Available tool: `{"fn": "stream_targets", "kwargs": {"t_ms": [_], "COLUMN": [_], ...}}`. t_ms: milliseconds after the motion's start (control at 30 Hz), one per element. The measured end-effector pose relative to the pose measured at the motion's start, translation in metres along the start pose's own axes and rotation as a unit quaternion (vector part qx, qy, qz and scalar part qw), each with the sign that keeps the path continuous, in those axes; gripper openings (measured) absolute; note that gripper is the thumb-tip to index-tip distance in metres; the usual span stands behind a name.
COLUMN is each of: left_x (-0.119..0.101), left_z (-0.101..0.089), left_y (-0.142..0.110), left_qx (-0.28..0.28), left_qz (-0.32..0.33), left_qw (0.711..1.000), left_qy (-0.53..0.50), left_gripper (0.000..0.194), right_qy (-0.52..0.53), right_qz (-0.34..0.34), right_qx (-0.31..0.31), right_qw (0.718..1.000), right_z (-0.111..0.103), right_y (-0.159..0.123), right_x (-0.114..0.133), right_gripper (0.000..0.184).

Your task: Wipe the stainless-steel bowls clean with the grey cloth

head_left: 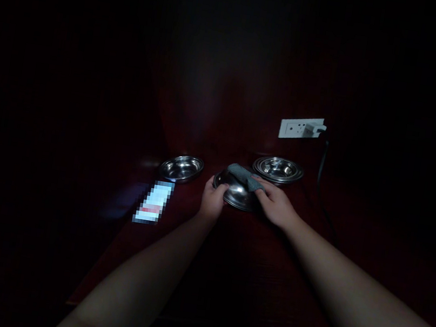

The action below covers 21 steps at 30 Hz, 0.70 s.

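Between my two hands is a shiny metal bowl [238, 195], tilted so that its rounded outside faces me. My left hand [213, 198] grips its left rim, thumb on the outer surface and the other fingers mostly hidden behind. A grey-green cloth [243, 175] lies over the upper right of the bowl. My right hand [276, 200] is closed on this cloth and presses it against the bowl's side. Behind to the right, a stack of metal bowls [277, 170] stands on the dark red table [243, 271]; another metal bowl [182, 168] sits to the left.
A lit, blurred-out phone-like screen [154, 202] lies left of my left hand, near the table's left edge. On the back wall is a white socket panel [301, 128] with a plug in it. A dark cable [322, 165] hangs down on the right. The surroundings are very dark.
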State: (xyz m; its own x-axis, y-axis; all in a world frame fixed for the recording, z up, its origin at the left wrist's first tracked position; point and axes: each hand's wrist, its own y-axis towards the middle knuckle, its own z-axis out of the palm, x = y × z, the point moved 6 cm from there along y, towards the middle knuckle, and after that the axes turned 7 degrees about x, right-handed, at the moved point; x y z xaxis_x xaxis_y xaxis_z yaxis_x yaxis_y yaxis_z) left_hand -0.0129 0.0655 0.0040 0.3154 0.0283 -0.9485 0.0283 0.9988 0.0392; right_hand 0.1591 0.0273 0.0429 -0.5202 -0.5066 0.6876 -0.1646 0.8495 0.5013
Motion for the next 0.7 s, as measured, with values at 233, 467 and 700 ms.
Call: {"fn": "stream_targets", "kwargs": {"t_ms": [233, 467, 700], "left_x": [-0.002, 0.003, 0.007], "left_z": [-0.01, -0.012, -0.003], "left_y": [0.005, 0.013, 0.008], "left_qx": [-0.065, -0.059, -0.003], "left_qz": [0.02, 0.036, 0.0], "left_qw": [0.996, 0.994, 0.997], "left_qy": [-0.055, -0.088, -0.084], "left_gripper": [0.032, 0.028, 0.023], "right_qy": [0.006, -0.002, -0.013], "right_qz": [-0.014, -0.025, -0.022], "right_qx": [0.009, -0.004, -0.014], "right_qw": [1.0, 1.0, 1.0], "right_z": [0.002, -0.001, -0.003], "right_y": [0.0, 0.0, 0.001], "right_x": [-0.001, 0.003, 0.0], "right_gripper": [0.035, 0.033, 0.035]}}
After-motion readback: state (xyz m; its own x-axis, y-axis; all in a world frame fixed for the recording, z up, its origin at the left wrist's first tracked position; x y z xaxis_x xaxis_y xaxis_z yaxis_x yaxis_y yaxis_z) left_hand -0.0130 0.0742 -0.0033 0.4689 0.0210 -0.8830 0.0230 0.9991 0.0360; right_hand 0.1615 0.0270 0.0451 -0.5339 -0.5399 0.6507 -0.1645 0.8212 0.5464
